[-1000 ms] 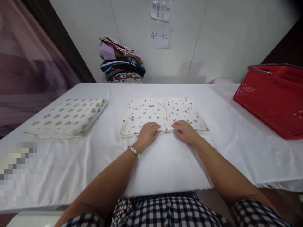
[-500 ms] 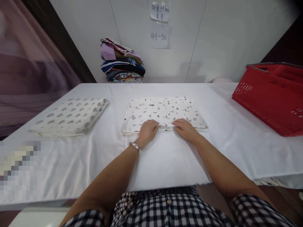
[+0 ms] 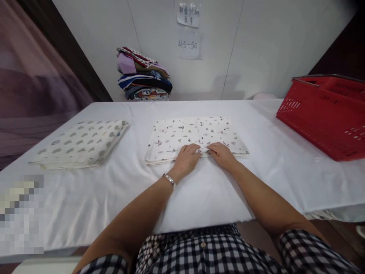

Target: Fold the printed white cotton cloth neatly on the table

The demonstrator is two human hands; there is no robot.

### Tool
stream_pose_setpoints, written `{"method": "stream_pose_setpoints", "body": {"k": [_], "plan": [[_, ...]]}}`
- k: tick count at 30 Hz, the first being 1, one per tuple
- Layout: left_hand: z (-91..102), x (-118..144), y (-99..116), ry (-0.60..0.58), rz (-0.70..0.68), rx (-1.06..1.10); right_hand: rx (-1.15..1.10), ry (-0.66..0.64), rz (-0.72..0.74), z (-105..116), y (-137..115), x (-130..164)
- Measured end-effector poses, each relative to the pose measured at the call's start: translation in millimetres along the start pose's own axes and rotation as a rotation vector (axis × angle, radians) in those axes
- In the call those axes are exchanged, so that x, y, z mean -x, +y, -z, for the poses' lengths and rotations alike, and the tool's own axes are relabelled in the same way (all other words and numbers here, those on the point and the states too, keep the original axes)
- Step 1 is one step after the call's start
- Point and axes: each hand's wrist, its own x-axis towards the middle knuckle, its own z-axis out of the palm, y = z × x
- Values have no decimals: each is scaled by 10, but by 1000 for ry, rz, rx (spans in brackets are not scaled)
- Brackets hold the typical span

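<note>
In front of me lies a folded white cloth [image 3: 182, 131] printed with small plants and dots, flat on the white-covered table [image 3: 205, 198]. My left hand [image 3: 186, 160] is at the middle of its near edge, fingers closed on the fabric. Just to the right, my right hand [image 3: 221, 154] pinches the same edge. Only a narrow gap separates the fingertips of the two hands. A second folded cloth [image 3: 82, 140], white with grey-green cloud-like shapes, rests on the left side of the table.
A red plastic basket [image 3: 325, 114] stands on the right of the table. Behind the far edge is a stack of folded fabrics [image 3: 144, 76] against the wall. Paper signs [image 3: 188, 43] hang on the wall. A blurred patch covers something at the lower left.
My left hand has slid right along the cloth's near edge, closer to my right hand. The right hand has stayed nearly in place, and the view has shifted slightly.
</note>
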Motion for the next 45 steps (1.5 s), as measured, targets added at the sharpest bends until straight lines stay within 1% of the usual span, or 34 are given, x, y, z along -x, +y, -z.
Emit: {"method": "stream_pose_setpoints", "body": {"k": [3, 8, 12, 14, 19, 24, 25, 28, 30, 32, 36, 40, 42, 45], "plan": [[-55, -72, 42, -2, -24, -42, 3, 11, 7, -6, 5, -3], [-177, -159, 43, -18, 5, -84, 7, 26, 27, -25, 26, 0], [-200, -187, 52, -42, 16, -109, -3, 20, 38, -28, 30, 1], [-183, -183, 60, -28, 41, -77, -10, 23, 35, -21, 22, 1], [-144, -152, 76, 42, 122, 81, -30, 15, 38, -7, -1, 4], [-155, -144, 66, 41, 161, 161, -72, -23, 64, 24, -1, 25], [-158, -144, 62, 41, 167, 171, -80, -10, 67, 41, -3, 35], [-164, -146, 51, 48, 197, 199, -93, 91, 81, 113, -19, 69], [-164, -150, 47, 57, 219, 217, -76, 125, 107, 152, -31, 92], [-161, -155, 47, 60, 233, 229, -32, 111, 123, 162, -38, 108], [-155, -165, 51, 56, 245, 239, 92, 45, 55, 114, -35, 116], [-148, -166, 49, 47, 224, 222, 218, 10, 13, 91, -33, 109], [-142, -163, 46, 38, 185, 190, 261, 8, 10, 112, -33, 117], [-134, -155, 45, 15, 97, 113, 258, 24, 27, 165, -33, 157]]}}
